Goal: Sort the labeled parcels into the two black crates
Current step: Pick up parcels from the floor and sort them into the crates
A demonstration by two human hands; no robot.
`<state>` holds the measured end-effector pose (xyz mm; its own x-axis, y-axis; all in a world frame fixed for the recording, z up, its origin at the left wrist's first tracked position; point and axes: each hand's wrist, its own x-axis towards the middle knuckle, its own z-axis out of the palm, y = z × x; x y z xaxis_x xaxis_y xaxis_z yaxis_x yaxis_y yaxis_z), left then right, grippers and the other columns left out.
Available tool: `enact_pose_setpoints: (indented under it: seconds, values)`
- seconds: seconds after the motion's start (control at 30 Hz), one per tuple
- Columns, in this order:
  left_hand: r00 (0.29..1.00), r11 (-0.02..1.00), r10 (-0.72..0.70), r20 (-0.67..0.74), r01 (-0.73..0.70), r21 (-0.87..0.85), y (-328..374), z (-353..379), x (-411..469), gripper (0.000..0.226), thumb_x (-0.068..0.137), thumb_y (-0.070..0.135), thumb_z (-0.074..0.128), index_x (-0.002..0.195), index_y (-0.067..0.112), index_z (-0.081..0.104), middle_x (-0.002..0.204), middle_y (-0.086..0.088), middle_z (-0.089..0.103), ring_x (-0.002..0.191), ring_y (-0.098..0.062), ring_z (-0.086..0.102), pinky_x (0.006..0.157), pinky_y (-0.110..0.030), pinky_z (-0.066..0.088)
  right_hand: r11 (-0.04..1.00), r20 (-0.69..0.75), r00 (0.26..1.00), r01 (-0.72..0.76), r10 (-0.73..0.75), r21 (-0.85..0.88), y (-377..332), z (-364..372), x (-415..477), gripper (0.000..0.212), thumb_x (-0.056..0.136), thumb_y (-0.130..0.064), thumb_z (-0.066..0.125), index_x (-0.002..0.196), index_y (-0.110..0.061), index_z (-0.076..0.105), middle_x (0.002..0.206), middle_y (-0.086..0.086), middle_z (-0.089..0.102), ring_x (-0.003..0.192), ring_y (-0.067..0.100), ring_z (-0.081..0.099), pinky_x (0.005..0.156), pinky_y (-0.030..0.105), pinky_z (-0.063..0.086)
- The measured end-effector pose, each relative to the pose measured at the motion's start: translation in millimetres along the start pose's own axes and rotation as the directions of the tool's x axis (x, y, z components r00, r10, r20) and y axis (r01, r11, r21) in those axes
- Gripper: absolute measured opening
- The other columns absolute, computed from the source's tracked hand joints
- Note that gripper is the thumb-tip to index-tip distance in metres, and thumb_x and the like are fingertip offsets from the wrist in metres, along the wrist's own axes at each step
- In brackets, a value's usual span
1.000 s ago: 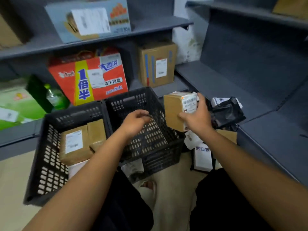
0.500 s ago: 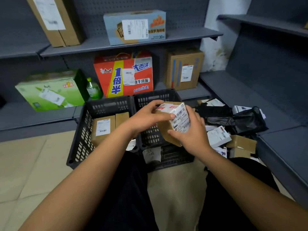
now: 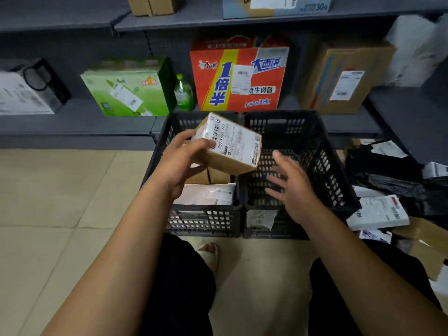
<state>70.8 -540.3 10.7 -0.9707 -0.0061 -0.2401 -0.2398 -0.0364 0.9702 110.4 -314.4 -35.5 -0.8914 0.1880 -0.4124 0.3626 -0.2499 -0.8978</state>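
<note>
Two black crates stand side by side on the floor in front of me. My left hand point(image 3: 180, 163) grips a small cardboard parcel point(image 3: 230, 146) with a white label, held tilted above the left crate point(image 3: 201, 220). That crate holds brown boxes and a white parcel point(image 3: 208, 195). My right hand point(image 3: 291, 185) hovers with fingers spread over the right crate point(image 3: 332, 166), holding nothing. The right crate's perforated bottom shows bare. A heap of labelled parcels point(image 3: 378, 212) and black bags lies on the floor to the right.
Grey shelving runs behind the crates, carrying a green box point(image 3: 128, 90), a green bottle point(image 3: 183, 93), a red and yellow box point(image 3: 240, 73) and a brown carton point(image 3: 344, 76). Beige floor tiles point(image 3: 60, 202) stretch to the left. My knees are low in view.
The parcel passed from my right hand to my left and moved left, over the left crate. My right hand let go and opened. The view shifted leftward.
</note>
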Motion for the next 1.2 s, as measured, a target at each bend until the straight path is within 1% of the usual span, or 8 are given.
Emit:
enact_pose_setpoints:
  seconds: [0.1, 0.3, 0.43, 0.73, 0.83, 0.93, 1.13, 1.2]
  values:
    - [1.0, 0.999, -0.001, 0.011, 0.001, -0.047, 1.0, -10.7, -1.0, 0.045, 0.08, 0.023, 0.076, 0.123, 0.024, 0.064, 0.108, 0.001, 0.074, 0.1, -0.017, 0.068, 0.079, -0.031, 0.058, 1.0, 0.104, 0.995, -0.006, 0.007, -0.003, 0.3, 14.7, 3.9, 0.027, 0.092, -0.05, 0.061, 0.117, -0.038, 0.059, 0.128, -0.003, 0.058, 0.117, 0.023, 0.058, 0.102, 0.051, 0.048]
    - [0.992, 0.997, 0.008, 0.125, 0.001, -0.079, -0.1, -5.9, 11.9, 0.052, 0.078, 0.021, 0.079, 0.127, 0.024, 0.062, 0.116, -0.002, 0.073, 0.104, -0.02, 0.069, 0.086, -0.034, 0.059, 0.999, 0.211, 0.977, 0.011, -0.022, 0.053, 1.6, 23.3, 10.5, 0.045, 0.092, -0.045, 0.058, 0.134, -0.032, 0.054, 0.129, 0.001, 0.067, 0.115, 0.027, 0.066, 0.097, 0.05, 0.052]
    - [0.977, 0.996, 0.001, 0.215, 0.018, -0.083, 1.2, -0.3, 31.2, 0.054, 0.077, 0.021, 0.079, 0.128, 0.026, 0.06, 0.112, 0.0, 0.074, 0.098, -0.018, 0.069, 0.088, -0.033, 0.058, 0.997, 0.176, 0.983, 0.034, -0.047, 0.076, -6.3, 16.9, 15.7, 0.051, 0.081, -0.044, 0.063, 0.13, -0.033, 0.058, 0.125, 0.002, 0.069, 0.112, 0.027, 0.068, 0.096, 0.047, 0.052]
    - [0.944, 0.993, -0.06, 0.324, 0.091, -0.081, 9.3, -5.4, 30.4, 0.056, 0.078, 0.037, 0.076, 0.131, 0.035, 0.057, 0.115, 0.006, 0.071, 0.112, -0.019, 0.063, 0.103, -0.042, 0.049, 0.996, 0.096, 0.992, 0.074, -0.078, 0.04, -42.5, 27.6, 4.7, 0.043, 0.089, -0.037, 0.066, 0.131, -0.03, 0.058, 0.123, 0.0, 0.068, 0.117, 0.028, 0.063, 0.096, 0.047, 0.05]
    - [0.949, 0.999, -0.038, 0.313, 0.045, -0.015, 9.9, -25.5, 27.0, 0.067, 0.071, 0.038, 0.081, 0.132, 0.037, 0.055, 0.12, 0.007, 0.072, 0.117, -0.014, 0.061, 0.108, -0.039, 0.04, 0.994, 0.157, 0.982, 0.108, -0.104, -0.021, -52.5, 38.4, 5.8, 0.038, 0.09, -0.033, 0.066, 0.127, -0.032, 0.059, 0.113, -0.004, 0.072, 0.111, 0.023, 0.066, 0.096, 0.047, 0.05]
    - [0.957, 0.999, -0.047, 0.287, 0.051, -0.008, 7.0, -45.8, 32.4, 0.061, 0.08, 0.029, 0.08, 0.133, 0.038, 0.052, 0.115, 0.007, 0.073, 0.114, -0.017, 0.064, 0.105, -0.042, 0.045, 0.991, 0.191, 0.977, 0.109, -0.092, -0.082, -49.2, 59.0, 13.0, 0.044, 0.089, -0.033, 0.069, 0.131, -0.031, 0.056, 0.111, -0.005, 0.072, 0.108, 0.022, 0.067, 0.097, 0.048, 0.05]
    - [0.983, 0.963, -0.148, 0.105, 0.168, -0.211, -11.0, -62.0, 66.3, 0.034, 0.087, 0.035, 0.072, 0.118, 0.03, 0.058, 0.113, 0.0, 0.06, 0.096, -0.02, 0.063, 0.098, -0.05, 0.052, 0.983, 0.314, 0.943, -0.057, 0.111, -0.177, -16.3, 93.1, 44.4, 0.06, 0.091, -0.053, 0.057, 0.144, -0.029, 0.043, 0.13, 0.006, 0.062, 0.122, 0.023, 0.056, 0.108, 0.049, 0.038]
    - [0.982, 0.951, -0.188, -0.017, 0.178, -0.254, -19.7, -70.1, 84.3, 0.059, 0.079, 0.038, 0.079, 0.13, 0.024, 0.053, 0.106, -0.001, 0.06, 0.082, -0.016, 0.061, 0.087, -0.046, 0.058, 0.969, 0.3, 0.936, -0.12, 0.183, -0.217, -3.5, 97.6, 61.6, 0.068, 0.092, -0.062, 0.05, 0.15, -0.028, 0.038, 0.138, 0.009, 0.056, 0.131, 0.027, 0.047, 0.111, 0.05, 0.033]
